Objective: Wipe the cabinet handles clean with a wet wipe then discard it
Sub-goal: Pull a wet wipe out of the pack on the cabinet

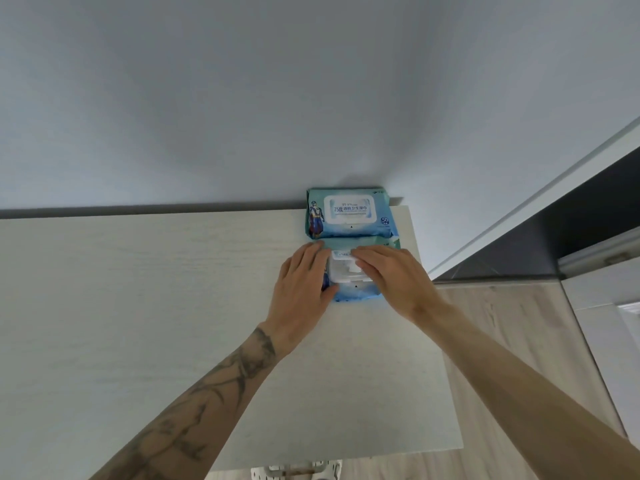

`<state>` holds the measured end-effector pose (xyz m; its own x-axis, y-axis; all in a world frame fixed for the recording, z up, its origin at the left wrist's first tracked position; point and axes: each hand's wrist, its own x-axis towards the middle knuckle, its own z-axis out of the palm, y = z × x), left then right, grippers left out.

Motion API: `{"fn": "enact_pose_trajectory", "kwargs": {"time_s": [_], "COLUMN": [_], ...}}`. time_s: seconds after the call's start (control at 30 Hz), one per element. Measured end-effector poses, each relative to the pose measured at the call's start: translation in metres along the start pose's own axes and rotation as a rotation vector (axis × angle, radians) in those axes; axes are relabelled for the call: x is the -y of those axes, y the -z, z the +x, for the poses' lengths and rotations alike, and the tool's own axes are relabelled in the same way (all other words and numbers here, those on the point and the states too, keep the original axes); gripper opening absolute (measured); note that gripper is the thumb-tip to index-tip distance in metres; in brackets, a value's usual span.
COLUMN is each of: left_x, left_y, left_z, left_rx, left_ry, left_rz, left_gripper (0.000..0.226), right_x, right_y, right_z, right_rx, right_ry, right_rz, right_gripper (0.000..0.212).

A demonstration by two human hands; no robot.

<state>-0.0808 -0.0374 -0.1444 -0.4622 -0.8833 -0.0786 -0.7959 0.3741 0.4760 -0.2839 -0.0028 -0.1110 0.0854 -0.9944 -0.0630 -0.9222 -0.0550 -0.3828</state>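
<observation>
Two blue wet wipe packs lie on the pale cabinet top [173, 306] by the wall. The far pack [349, 211] has its white lid closed. The near pack [353, 292] has its lid flipped up, and a white wet wipe [352, 269] sticks out of the opening. My left hand [304, 292] presses flat on the pack's left side, with the thumb at its near edge. My right hand [391, 278] reaches in from the right, its fingertips pinching the wipe at the opening. Its thumb is hidden. No cabinet handles are in view.
A grey-blue wall [242, 98] rises directly behind the cabinet top. To the right, past the cabinet's edge, are a wood-look floor [519, 341], a white door frame [519, 202] and a dark doorway. A white perforated object [294, 472] shows below the cabinet's front edge.
</observation>
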Motion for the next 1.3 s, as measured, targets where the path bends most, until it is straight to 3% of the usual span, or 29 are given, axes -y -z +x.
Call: {"fn": "enact_pose_trajectory", "kwargs": {"time_s": [0.13,0.23,0.4,0.57,0.67,0.97,1.23,1.3], "left_x": [-0.001,0.001,0.001,0.001,-0.001,-0.005,-0.006,-0.006], "left_y": [0.001,0.001,0.001,-0.001,-0.002,0.000,-0.006,-0.007], "left_z": [0.001,0.005,0.012,0.015,0.017,0.020,0.018,0.018], "left_rx": [-0.027,-0.041,-0.031,-0.023,-0.017,0.014,-0.011,-0.030], "left_ry": [0.012,-0.054,-0.085,-0.069,-0.070,-0.064,-0.050,-0.048], "left_rz": [-0.089,-0.019,0.047,0.074,0.091,0.156,0.140,0.096], "left_gripper": [0.058,0.045,0.055,0.063,0.066,0.071,0.071,0.073], "right_x": [0.010,0.018,0.008,0.002,0.001,0.010,0.017,0.019], "right_y": [0.004,0.003,-0.011,-0.019,-0.018,-0.012,0.009,0.023], "right_z": [0.010,0.018,0.016,0.012,0.013,0.014,0.013,0.014], "right_rx": [-0.218,-0.270,-0.153,-0.051,-0.034,-0.099,-0.289,-0.340], "right_ry": [-0.083,-0.203,-0.140,-0.134,-0.117,-0.070,-0.134,-0.163], "right_rz": [0.047,0.193,0.150,0.158,0.122,0.143,0.496,0.559], "right_gripper": [0.020,0.019,0.012,0.030,0.022,0.014,0.006,0.020]}}
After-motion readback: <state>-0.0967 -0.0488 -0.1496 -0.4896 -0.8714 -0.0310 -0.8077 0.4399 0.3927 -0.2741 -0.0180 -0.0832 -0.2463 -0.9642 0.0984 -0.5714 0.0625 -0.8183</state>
